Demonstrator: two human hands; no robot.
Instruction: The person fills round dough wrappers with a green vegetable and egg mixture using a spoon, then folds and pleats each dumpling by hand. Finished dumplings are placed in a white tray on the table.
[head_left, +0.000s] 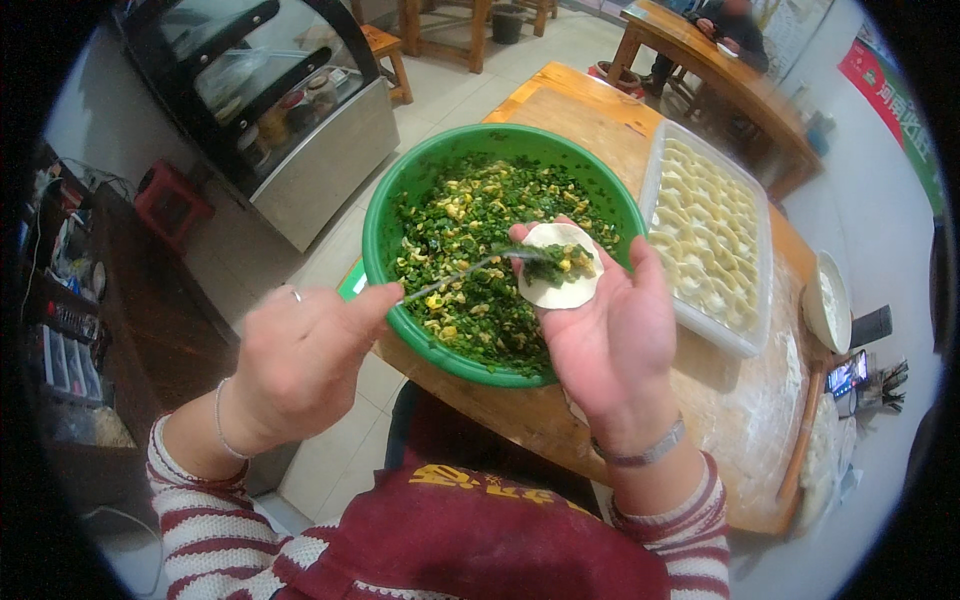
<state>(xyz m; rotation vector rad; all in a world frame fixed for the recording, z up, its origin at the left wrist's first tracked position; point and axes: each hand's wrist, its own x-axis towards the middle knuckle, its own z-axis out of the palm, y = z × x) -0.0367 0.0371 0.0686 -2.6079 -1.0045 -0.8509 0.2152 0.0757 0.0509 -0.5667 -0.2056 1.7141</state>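
My left hand (300, 360) grips the handle of a thin metal spoon (457, 279) that reaches over a green plastic basin (375, 225). Across the palm and fingers of my upturned right hand (611, 330) lies a round dumpling wrapper (559, 296). Chopped green filling with yellow bits (562, 264) sits on the wrapper, and the spoon's tip touches it. More filling of chopped greens and what looks like scrambled egg (465, 217) fills much of the basin. My right hand is above the basin's near right side and hides part of it.
Beside the basin, a white plastic tray (739, 346) holds rows of dumplings (705, 240). The wooden table (720, 420) is dusted with flour; a rolling pin (801, 435), a white bowl (825, 300) and a phone (847, 375) are at right. A display case (322, 165) stands left; a person sits at a far table (675, 30).
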